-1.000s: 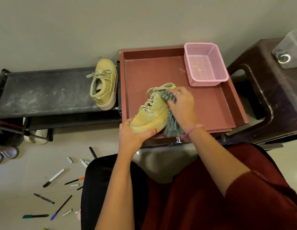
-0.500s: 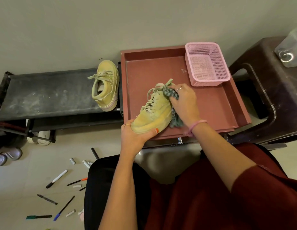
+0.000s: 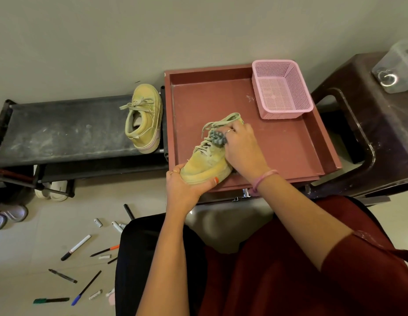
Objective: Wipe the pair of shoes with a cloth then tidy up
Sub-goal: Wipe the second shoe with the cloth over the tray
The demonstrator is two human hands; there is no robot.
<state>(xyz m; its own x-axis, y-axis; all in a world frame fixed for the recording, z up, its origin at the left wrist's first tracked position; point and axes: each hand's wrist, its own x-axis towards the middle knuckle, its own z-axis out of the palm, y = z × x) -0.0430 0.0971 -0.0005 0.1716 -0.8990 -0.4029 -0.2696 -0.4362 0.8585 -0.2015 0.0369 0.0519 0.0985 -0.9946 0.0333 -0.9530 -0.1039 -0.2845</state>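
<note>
A yellow-green sneaker lies in the red-brown tray, toe toward me. My left hand grips its toe at the tray's front edge. My right hand holds a bunched grey-green cloth against the laces and tongue; most of the cloth is hidden under the hand. The second sneaker rests on its side at the right end of the black rack shelf, apart from both hands.
A pink mesh basket stands in the tray's far right corner. A dark brown stool with a clear container is at right. Several pens and markers lie scattered on the floor at left. Other shoes sit under the rack.
My right hand has drawn the cloth from the shoe's right side up onto the laces and tongue. My left hand has kept its grip on the toe.
</note>
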